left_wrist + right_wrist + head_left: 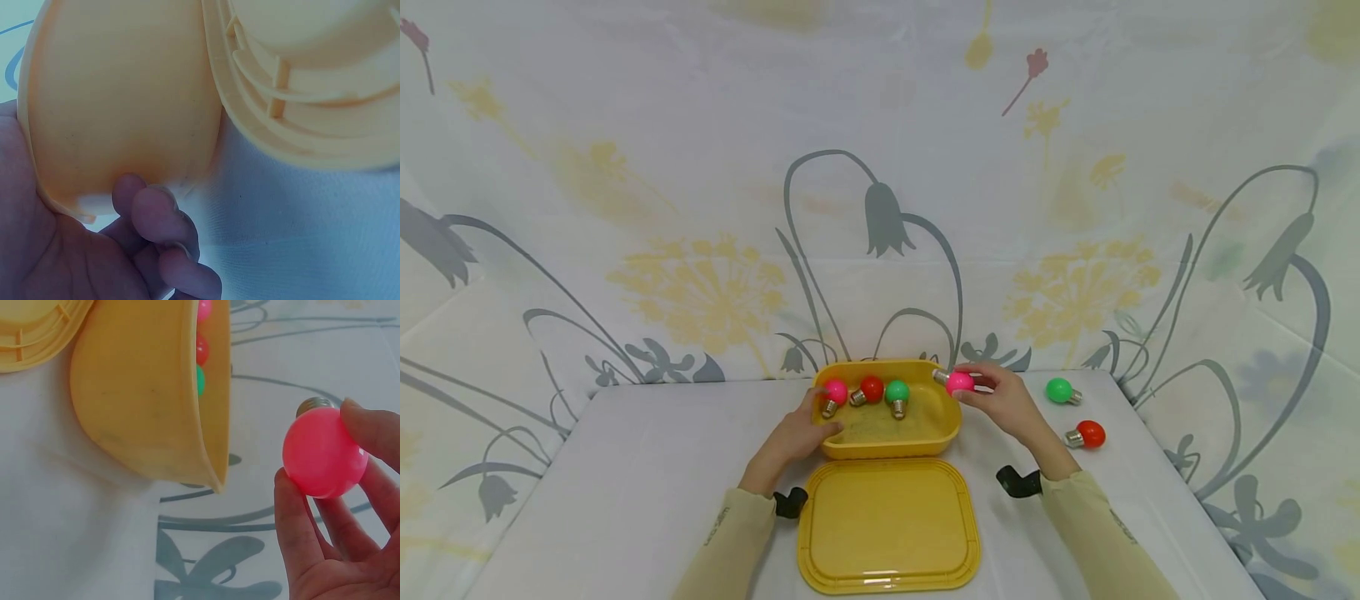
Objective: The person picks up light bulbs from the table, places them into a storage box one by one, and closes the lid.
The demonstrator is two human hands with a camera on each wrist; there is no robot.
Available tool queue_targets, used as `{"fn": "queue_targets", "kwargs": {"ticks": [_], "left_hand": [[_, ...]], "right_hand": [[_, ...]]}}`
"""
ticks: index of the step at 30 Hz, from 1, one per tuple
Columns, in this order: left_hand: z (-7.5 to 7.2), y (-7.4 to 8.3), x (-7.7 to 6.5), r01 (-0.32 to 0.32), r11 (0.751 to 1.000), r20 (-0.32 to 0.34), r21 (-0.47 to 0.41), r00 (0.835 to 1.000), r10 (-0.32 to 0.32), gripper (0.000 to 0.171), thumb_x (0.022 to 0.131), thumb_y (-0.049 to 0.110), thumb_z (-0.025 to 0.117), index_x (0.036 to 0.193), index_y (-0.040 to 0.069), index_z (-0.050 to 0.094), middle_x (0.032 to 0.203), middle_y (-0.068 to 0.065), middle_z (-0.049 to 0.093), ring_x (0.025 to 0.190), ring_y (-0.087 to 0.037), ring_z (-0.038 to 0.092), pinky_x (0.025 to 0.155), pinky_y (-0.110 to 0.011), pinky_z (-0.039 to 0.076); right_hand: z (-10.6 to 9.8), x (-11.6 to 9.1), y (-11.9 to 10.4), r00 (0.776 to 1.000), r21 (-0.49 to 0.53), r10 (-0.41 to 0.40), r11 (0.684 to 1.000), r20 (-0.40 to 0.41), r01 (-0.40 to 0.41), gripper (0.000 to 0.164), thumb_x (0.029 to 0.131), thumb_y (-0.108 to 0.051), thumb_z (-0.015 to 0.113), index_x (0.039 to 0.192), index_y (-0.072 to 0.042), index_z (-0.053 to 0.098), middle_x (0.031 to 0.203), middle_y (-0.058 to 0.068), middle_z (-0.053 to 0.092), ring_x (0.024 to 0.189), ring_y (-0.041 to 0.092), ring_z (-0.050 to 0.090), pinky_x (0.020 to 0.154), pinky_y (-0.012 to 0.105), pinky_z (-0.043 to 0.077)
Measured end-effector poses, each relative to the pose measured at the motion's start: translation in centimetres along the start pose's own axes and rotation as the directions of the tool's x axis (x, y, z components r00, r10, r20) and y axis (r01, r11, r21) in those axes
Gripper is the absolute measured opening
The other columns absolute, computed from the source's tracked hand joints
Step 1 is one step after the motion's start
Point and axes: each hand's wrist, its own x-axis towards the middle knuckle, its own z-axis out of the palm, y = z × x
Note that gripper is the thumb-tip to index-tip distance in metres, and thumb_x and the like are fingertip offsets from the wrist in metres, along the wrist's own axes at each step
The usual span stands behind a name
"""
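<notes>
My right hand [1006, 402] pinches a pink light bulb [325, 453] between thumb and fingers, its metal base pointing left. In the head view that bulb is at the right rim of a yellow plastic box [880, 450]. Inside the box lie another pink bulb [836, 391], a red bulb [872, 388] and a green bulb [897, 392]. My left hand [795, 433] grips the left end of the box, thumb over the rim; in the left wrist view its fingers [153, 212] curl against the outer wall.
A yellow lid [889, 527] lies in front of the box on the white tablecloth [647, 483]. To the right are a loose green bulb [1060, 391] and a red-orange bulb [1090, 434]. A flower-patterned cloth [880, 108] hangs behind the table.
</notes>
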Motion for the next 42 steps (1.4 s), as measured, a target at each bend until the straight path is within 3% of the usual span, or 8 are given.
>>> {"fn": "queue_targets", "kwargs": {"ticks": [11,42], "left_hand": [[0.1,-0.1,0.0,0.009,1.000,0.001,0.009,1.000,-0.009,0.069,0.091,0.037,0.067,0.147,0.015,0.034,0.131,-0.029,0.057,0.111,-0.042,0.059,0.096,-0.058,0.044],[0.0,0.1,-0.1,0.012,1.000,0.000,-0.011,1.000,-0.012,0.068,0.091,0.036,0.066,0.147,0.015,0.034,0.132,-0.030,0.056,0.110,-0.043,0.058,0.096,-0.059,0.044]], "right_hand": [[0.3,0.8,-0.2,0.999,0.004,-0.040,0.999,0.034,0.040,0.044,0.088,-0.012,0.077,0.128,-0.001,0.064,0.126,0.016,0.062,0.113,0.039,0.060,0.089,0.044,0.055],[0.8,2.3,-1.1,0.996,-0.031,-0.054,0.998,0.078,0.056,0.044,0.087,-0.021,0.079,0.127,-0.005,0.066,0.124,0.014,0.065,0.112,0.037,0.063,0.090,0.045,0.054]]}}
